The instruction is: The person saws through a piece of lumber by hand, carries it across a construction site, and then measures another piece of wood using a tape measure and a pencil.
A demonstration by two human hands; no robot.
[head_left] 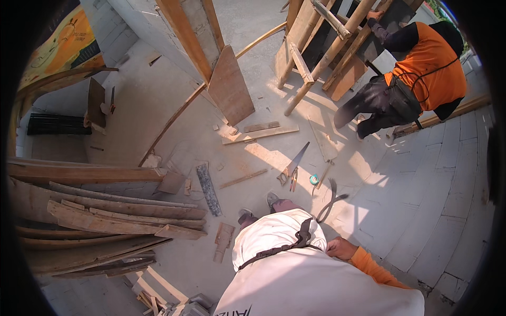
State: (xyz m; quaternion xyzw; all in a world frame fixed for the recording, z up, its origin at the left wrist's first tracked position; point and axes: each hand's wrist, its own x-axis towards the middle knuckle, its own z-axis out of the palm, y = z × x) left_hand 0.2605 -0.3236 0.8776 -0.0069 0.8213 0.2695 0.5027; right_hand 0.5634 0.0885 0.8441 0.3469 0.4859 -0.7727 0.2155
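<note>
My right hand, coming from an orange sleeve, is at the right side of my waist against my white shirt. Its fingers look curled in; what they hold, if anything, is hidden. A black strap runs around my waist near that hand. My left hand does not show. On the floor ahead of my feet lie a handsaw, pincers, a teal tape measure and what looks like a hammer. Dark flexible strips lie closer to my right hand.
A co-worker in an orange top bends over a wooden frame at the far right. Stacked planks fill the left. A plywood piece leans on a post ahead. Loose boards lie on the floor; a block wall bounds the right.
</note>
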